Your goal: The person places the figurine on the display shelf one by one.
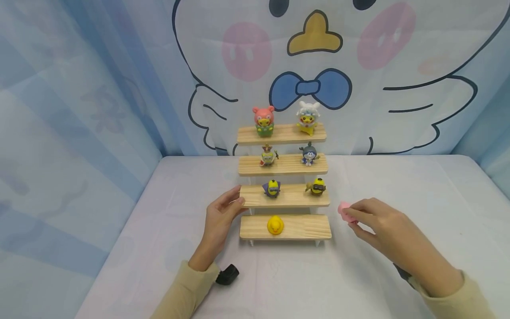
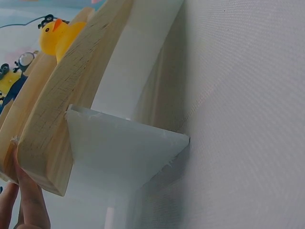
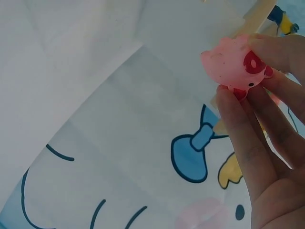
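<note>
A tiered wooden display stand (image 1: pixel 296 223) with pale supports stands on the table. My left hand (image 1: pixel 220 217) grips the left end of its second board from the bottom; in the left wrist view, fingers (image 2: pixel 32 202) show by the board ends. To the right of the stand, my right hand (image 1: pixel 382 226) pinches a small pink pig figure (image 3: pixel 228 64) between thumb and fingertips, apart from the boards. A yellow rubber duck (image 1: pixel 275 225) sits left of centre on the lowest board, whose right part is bare.
Pairs of small figures stand on the upper boards, among them a pink-hooded one (image 1: pixel 264 120), a white-hooded one (image 1: pixel 307 118) and a purple-caped one (image 1: pixel 272 188). A black object (image 1: pixel 228 274) is by the left sleeve. Behind hangs a printed curtain (image 1: pixel 247 93).
</note>
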Demonstrator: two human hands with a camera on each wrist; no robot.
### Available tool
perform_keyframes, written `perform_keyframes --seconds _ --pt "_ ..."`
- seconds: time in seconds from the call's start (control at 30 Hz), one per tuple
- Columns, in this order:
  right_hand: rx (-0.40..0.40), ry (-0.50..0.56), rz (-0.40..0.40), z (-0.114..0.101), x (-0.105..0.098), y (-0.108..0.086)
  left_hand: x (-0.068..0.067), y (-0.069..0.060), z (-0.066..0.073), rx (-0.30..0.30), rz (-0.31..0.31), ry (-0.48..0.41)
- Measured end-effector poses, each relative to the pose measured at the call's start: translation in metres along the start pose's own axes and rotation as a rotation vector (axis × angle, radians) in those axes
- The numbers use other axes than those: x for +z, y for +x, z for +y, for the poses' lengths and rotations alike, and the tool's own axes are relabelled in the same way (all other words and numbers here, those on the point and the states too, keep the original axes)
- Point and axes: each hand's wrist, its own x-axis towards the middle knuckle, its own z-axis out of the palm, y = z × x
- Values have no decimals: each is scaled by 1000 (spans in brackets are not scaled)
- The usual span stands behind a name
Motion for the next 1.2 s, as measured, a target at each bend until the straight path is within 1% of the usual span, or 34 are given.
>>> perform_keyframes --seconds 0.1,0.3,0.53,0.87,1.2 --pt "-24 -2 11 -1 1 1 0 0 0 2 -2 3" --pt "-27 8 -5 -6 2 4 0 0 0 5 -2 4" --pt "-71 31 13 -9 4 8 0 0 0 6 -2 7" --pt "-83 51 9 -18 7 14 0 0 0 10 -5 2" --pt "-153 77 62 -23 17 19 0 0 -1 10 -4 -5"
